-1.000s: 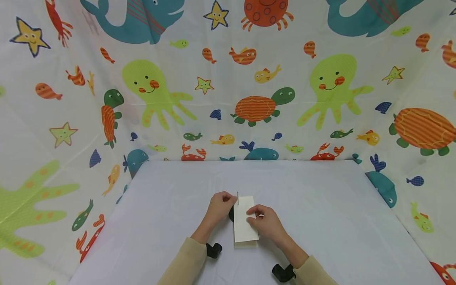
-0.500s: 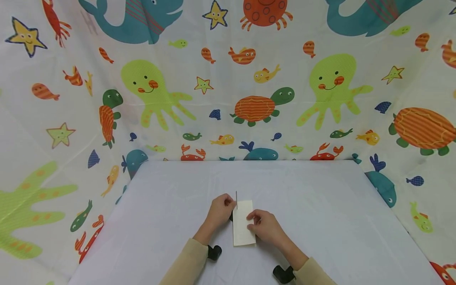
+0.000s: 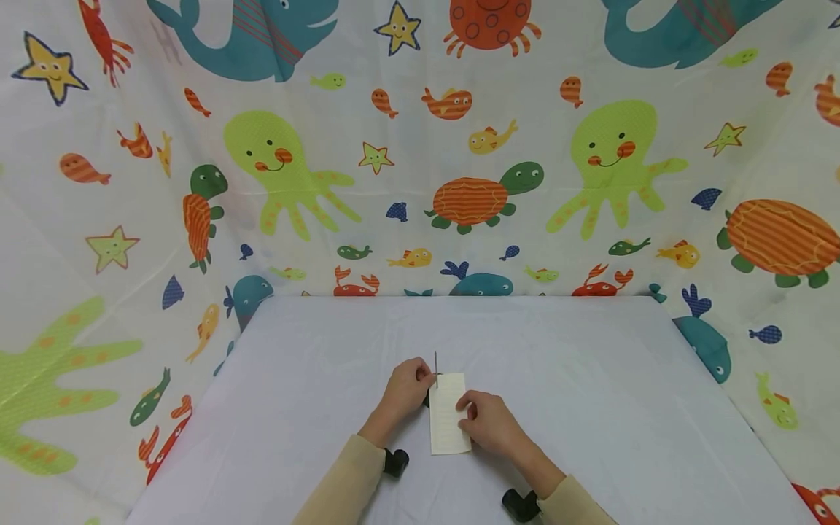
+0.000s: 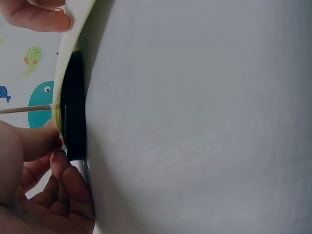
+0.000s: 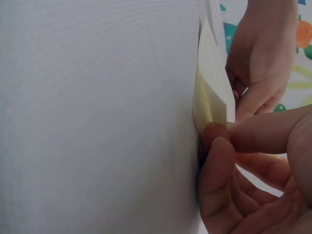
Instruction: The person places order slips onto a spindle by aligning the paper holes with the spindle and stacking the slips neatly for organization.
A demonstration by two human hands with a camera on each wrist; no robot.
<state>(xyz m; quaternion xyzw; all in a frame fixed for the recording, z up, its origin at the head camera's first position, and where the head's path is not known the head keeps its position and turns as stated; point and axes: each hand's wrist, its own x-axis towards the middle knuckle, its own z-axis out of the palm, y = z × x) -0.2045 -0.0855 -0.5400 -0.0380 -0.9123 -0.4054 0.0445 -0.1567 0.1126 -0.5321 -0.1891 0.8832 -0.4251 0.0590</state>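
A cream slip of paper [image 3: 449,423] with faint lines lies lengthwise before me. A thin metal rod stands up through its far left corner; this is a paper spike [image 3: 436,361] whose round black base [image 4: 74,109] shows under the sheet in the left wrist view. My left hand [image 3: 408,386] pinches the paper's far left edge beside the rod, thumb above and fingers beneath. With thumb and index finger, my right hand [image 3: 494,424] pinches the right edge. In the right wrist view the paper [image 5: 212,80] bends upward, its yellowish underside showing. Most of the base is hidden in the head view.
A white cloth covers the table [image 3: 558,364]. Behind and beside it hangs a curtain [image 3: 394,255] printed with sea animals. Black wrist cameras [image 3: 396,463] sit under both forearms.
The paper has come down along the rod, so more of the rod stands above it. Its raised near edge has lowered, and both hands have shifted slightly lower with it.
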